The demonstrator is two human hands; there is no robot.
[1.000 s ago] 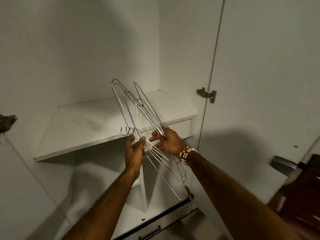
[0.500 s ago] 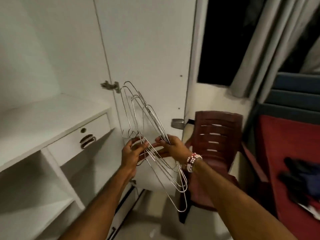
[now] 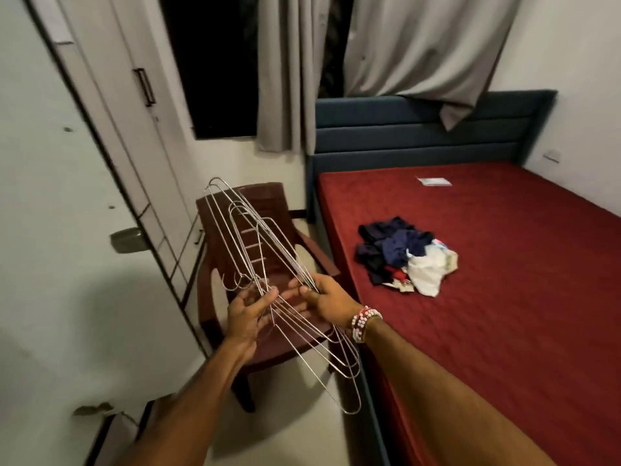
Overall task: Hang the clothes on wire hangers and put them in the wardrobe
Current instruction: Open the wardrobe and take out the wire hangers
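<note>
A bundle of several silver wire hangers (image 3: 255, 250) stands tilted in front of me, hooks low on the left. My left hand (image 3: 247, 314) holds the bundle from below near the hooks, fingers loosely around the wires. My right hand (image 3: 327, 299), with a beaded bracelet on its wrist, grips the wires a little to the right. A small heap of clothes (image 3: 403, 255), dark blue, white and red, lies on the red mattress (image 3: 504, 264) to the right, well away from both hands. The open white wardrobe door (image 3: 60, 230) fills the left side.
A dark brown plastic chair (image 3: 218, 331) stands right behind the hangers, between the wardrobe door and the blue bed frame (image 3: 403, 129). Grey curtains (image 3: 420, 45) hang over a dark window at the back. A small white paper (image 3: 433, 181) lies far up the mattress.
My view has swung right, from the wardrobe shelves to the chair and the bed with the clothes. Both hands have kept hold of the hanger bundle throughout.
</note>
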